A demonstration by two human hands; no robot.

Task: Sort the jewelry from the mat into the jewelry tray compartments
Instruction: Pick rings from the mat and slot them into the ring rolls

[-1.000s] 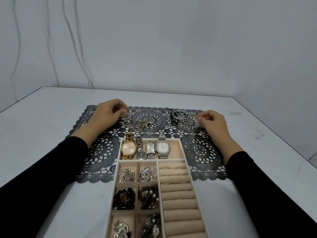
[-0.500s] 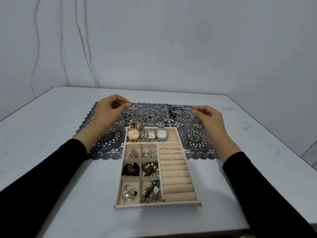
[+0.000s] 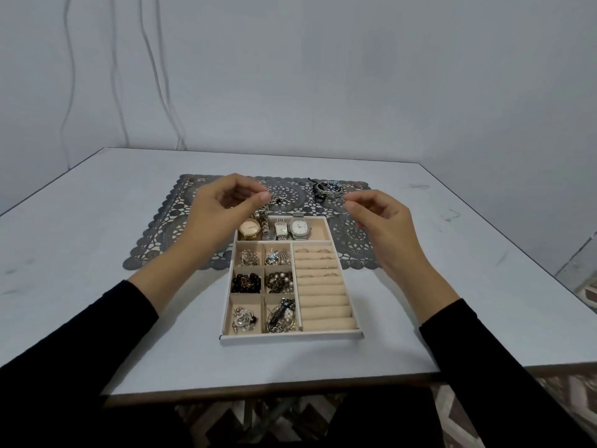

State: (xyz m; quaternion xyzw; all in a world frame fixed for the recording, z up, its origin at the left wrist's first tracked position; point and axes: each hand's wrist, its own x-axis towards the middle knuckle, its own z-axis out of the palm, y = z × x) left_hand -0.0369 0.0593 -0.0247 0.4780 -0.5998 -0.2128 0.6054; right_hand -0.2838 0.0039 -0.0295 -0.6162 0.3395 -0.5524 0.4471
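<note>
Both curled, pinching something or nothing I cannot tell, my left hand (image 3: 223,208) hangs just beside the chains (image 3: 279,200) on the mat (image 3: 155,247), my right hand (image 3: 384,221) nearest the bangles (image 3: 326,190).

1. Left hand (image 3: 223,215) covers the far-left corner of the jewelry tray (image 3: 290,336) and the strap of the gold watch (image 3: 249,228) there
2. Chain heap (image 3: 278,199) just beyond the tray's far rim: half behind the left fingers, pieces not separable
3. Thumb and forefinger nearly meet on left and right hand (image 3: 384,227); anything pinched too fine to see
4. Bracelet tangle (image 3: 328,189) beyond the tray's far-right corner: count unclear
5. Rings (image 3: 323,251) on the tray's right-side rolls: thin glints only
6. Black sleeves (image 3: 80,367) nearer than the tray's front rim run off the bottom edge
</note>
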